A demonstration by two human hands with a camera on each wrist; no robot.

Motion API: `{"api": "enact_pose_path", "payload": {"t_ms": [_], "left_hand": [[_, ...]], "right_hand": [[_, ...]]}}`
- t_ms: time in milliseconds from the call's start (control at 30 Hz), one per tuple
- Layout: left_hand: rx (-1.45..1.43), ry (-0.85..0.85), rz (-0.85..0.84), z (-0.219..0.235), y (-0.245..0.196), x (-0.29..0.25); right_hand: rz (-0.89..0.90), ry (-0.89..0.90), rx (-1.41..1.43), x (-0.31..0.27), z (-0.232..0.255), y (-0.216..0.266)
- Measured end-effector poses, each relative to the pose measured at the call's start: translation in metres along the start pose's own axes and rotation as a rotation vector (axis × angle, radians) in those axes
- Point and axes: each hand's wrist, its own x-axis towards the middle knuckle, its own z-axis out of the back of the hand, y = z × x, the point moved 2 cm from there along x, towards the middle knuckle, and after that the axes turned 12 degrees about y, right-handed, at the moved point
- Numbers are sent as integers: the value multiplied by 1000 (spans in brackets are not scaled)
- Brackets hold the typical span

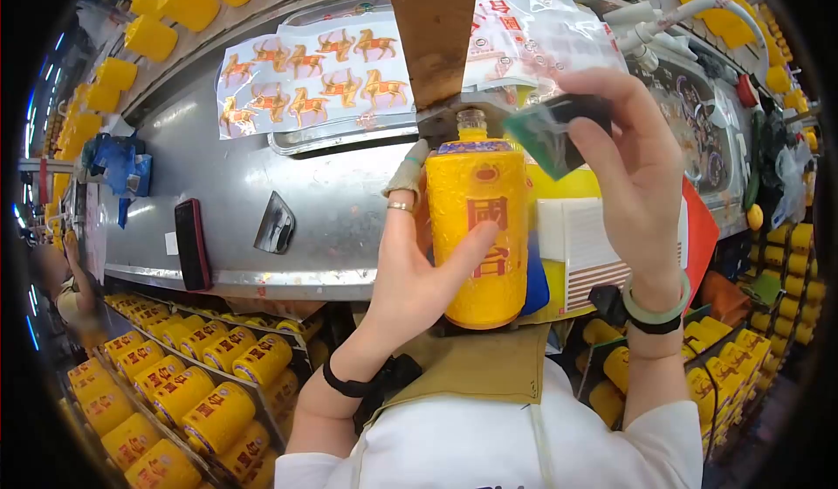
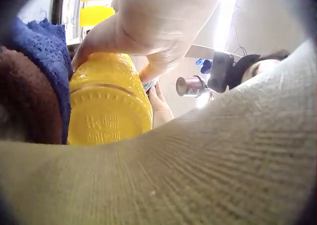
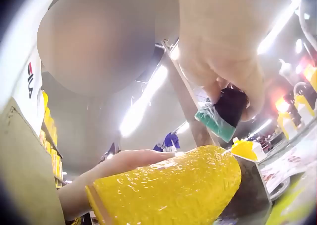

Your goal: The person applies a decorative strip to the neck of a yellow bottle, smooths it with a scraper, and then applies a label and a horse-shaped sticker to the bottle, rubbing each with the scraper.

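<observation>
A yellow bottle (image 1: pixel 476 170) with red characters and a bare glass neck lies in front of the person, neck pointing away. My left hand (image 1: pixel 419 284) grips it from the left, thumb across its face; a ring and fabric finger covers show on this hand. In the left wrist view the bottle's embossed base (image 2: pixel 109 118) faces the camera. My right hand (image 1: pixel 642 170) pinches a black and green scraper-like pad (image 1: pixel 552 136) partly covered in clear film. This pad is close to the bottle's upper right side, above its shoulder in the right wrist view.
Horse decals on a sheet (image 1: pixel 314 75) lie at the back left, beside a clear printed plastic sheet (image 1: pixel 532 31). A wooden post (image 1: pixel 432 31) stands beyond the bottle. A phone (image 1: pixel 192 243) and small dark piece (image 1: pixel 276 223) lie left. Racked yellow bottles (image 1: pixel 209 410) flank the person.
</observation>
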Motion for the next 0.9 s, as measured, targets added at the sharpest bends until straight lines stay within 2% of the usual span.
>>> {"api": "enact_pose_path", "payload": {"t_ms": [33,133,233,267,400,467,567,900], "left_hand": [[-3,-2,-2,-1,1,1],[-20,-10,-41,-2,2,4],[-5,-14,-18,-1,0,3],[-17,-16,-22,1,0,5],[-151,-63,9,6,9,11],[-151,-58,9,6,8,10],[-159,-51,7,7,9,9],[-132,-34,0,8,11,8]], "right_hand": [[1,3,-2,-4,-1,-1],[-190,-86,234,-19,-5,-10],[-271,-106,343,-31,-7,-23],[-369,-173,473,-35,-19,-23],[-282,-51,392,-47,-41,-24],[-437,-5,325,-49,-46,-32],[-527,-9,419,-49,-49,-33],[-525,19,445,-48,-47,-38]]}}
